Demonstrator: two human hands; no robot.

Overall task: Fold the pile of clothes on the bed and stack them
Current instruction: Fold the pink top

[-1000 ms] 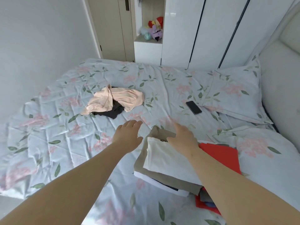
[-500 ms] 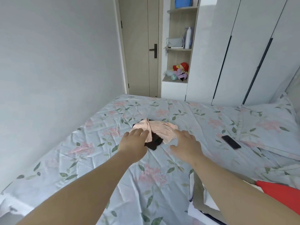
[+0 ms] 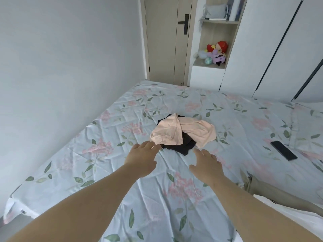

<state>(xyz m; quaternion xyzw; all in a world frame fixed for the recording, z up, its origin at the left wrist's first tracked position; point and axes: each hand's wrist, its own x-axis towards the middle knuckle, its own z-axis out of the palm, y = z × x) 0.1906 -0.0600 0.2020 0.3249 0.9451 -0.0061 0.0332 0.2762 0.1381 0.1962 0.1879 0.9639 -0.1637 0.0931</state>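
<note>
On the bed (image 3: 122, 172), I reach both hands, left (image 3: 141, 158) and right (image 3: 206, 165), flat and empty, toward the peach top (image 3: 174, 131); next I judge a grab.

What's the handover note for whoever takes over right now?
Left hand: open, empty, fingers beside the pink garment.
Right hand: open, empty, just short of the black garment.
The pink garment lies crumpled on the black garment, in the middle of the bed. A folded stack sits at the frame's lower right, partly cut off.
Done: that stack. Left: fold both garments, add them to the stack.
</note>
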